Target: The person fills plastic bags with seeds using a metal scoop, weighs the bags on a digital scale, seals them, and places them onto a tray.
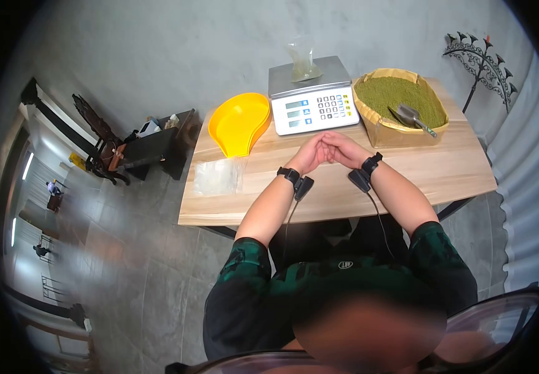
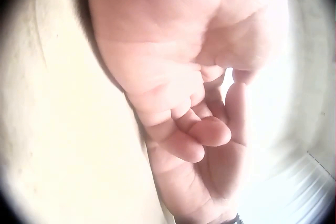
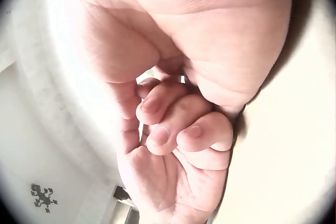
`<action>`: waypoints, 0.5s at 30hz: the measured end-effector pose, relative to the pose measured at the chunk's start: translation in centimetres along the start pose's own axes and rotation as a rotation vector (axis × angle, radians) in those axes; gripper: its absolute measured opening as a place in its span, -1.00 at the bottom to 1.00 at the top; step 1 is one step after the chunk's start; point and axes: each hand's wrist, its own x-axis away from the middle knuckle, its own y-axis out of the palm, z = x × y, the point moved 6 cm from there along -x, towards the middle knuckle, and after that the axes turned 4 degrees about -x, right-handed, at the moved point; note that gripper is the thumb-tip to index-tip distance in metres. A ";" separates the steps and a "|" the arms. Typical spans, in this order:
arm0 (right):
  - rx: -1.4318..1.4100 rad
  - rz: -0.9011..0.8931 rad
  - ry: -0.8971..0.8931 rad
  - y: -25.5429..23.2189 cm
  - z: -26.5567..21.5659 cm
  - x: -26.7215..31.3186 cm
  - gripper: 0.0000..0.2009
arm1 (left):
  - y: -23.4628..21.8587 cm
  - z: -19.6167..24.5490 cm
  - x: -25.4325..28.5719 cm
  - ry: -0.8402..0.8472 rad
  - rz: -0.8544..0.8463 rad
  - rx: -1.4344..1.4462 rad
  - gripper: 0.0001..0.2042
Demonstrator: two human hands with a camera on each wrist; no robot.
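Observation:
Both hands lie together at the middle of the wooden table (image 1: 406, 163), below the scale (image 1: 314, 111). The left hand (image 1: 307, 156) (image 2: 173, 29) and the right hand (image 1: 349, 149) (image 3: 215, 29) touch, their loosely curled fingers overlapping, and neither holds an object. On the scale's plate stands a clear plastic bag (image 1: 305, 67) with a little greenish content. To the right, a paper bag (image 1: 397, 136) holds green granules (image 1: 389, 93), with a metal scoop (image 1: 410, 115) lying on them. At the left sits a yellow pan (image 1: 238, 121), with flat clear plastic bags (image 1: 215, 177) below it.
A grey wall (image 1: 219, 50) stands behind the table. On the right are a black metal ornament (image 1: 484, 65) and a pale curtain (image 1: 531, 187). Dark wooden furniture (image 1: 148, 151) stands on the tiled floor to the left. Thin cables hang from both wrist cameras.

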 end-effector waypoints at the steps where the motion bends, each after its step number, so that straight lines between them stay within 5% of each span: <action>1: -0.002 0.006 -0.001 0.1 -0.1 0.1 -0.85 | 0.1 0.1 0.0 0.004 0.013 -0.012 -0.61; 15: 0.001 -0.067 0.022 -0.1 -0.2 -0.3 -0.79 | 1.5 1.2 0.8 0.052 0.080 -0.098 -0.73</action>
